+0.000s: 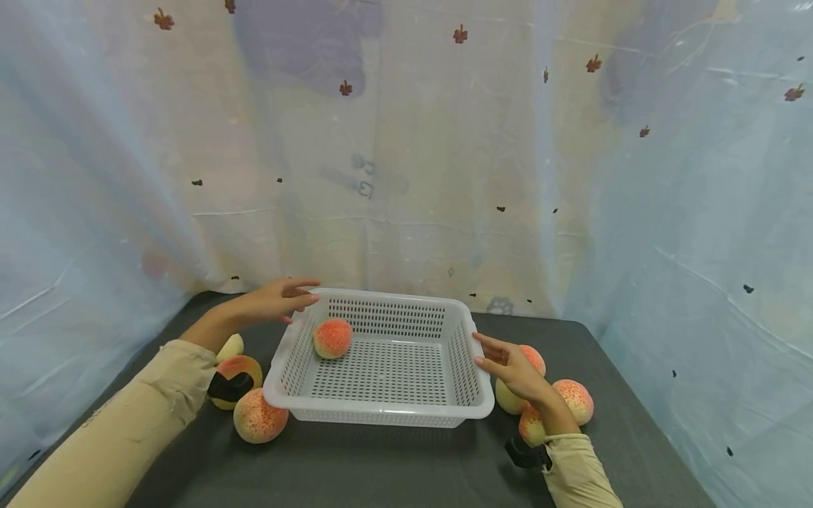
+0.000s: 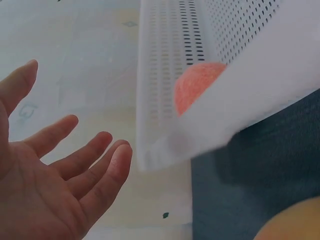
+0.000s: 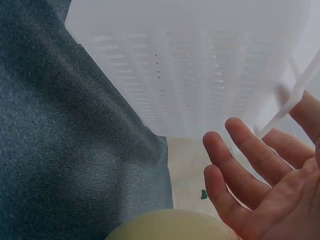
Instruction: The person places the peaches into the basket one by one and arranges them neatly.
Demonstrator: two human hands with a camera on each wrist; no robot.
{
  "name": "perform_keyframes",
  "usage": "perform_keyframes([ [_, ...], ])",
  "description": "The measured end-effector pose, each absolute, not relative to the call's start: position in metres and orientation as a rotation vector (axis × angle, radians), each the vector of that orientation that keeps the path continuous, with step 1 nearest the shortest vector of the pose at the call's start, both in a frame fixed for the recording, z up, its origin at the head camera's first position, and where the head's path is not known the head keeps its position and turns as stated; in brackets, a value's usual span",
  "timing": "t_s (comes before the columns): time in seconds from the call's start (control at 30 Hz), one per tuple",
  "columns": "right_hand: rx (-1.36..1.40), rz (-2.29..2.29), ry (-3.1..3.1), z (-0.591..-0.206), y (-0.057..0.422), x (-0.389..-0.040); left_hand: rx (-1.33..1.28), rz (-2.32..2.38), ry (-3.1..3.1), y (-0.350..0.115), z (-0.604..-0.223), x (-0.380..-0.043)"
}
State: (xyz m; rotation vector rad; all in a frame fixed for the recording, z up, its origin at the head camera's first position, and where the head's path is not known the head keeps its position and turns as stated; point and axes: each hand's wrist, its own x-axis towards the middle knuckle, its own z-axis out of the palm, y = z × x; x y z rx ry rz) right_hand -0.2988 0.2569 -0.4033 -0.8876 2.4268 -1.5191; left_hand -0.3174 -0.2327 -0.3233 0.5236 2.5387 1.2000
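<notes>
A white perforated plastic basket [image 1: 381, 407] stands on the dark table, with one red-orange peach [image 1: 332, 338] inside near its left end. My left hand [image 1: 279, 300] is spread beside the basket's back left corner; in the left wrist view a gap separates the fingers [image 2: 117, 162] from the rim [image 2: 160, 155]. At the opposite end, my right hand [image 1: 511, 367] has its fingertips at the right rim, thumb and fingers apart and only slightly bent. The right wrist view shows those fingers [image 3: 250, 160] next to the basket's outer wall [image 3: 175, 75].
Left of the basket lie a speckled peach [image 1: 260, 418], another peach [image 1: 249, 367] partly behind a black wrist device [image 1: 229, 387], and a pale fruit [image 1: 232, 347]. Several peaches [image 1: 574, 401] cluster under the right forearm. A patterned curtain [image 1: 406, 176] hangs behind the table [image 1: 356, 466].
</notes>
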Motion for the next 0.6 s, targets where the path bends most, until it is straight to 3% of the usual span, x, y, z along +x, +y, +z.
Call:
perform_keyframes([
  [0.6,-0.888,-1.52,2.409,-0.401,0.257,-0.297,0.499,1.316,2.645,-0.287,-0.311,-0.275],
])
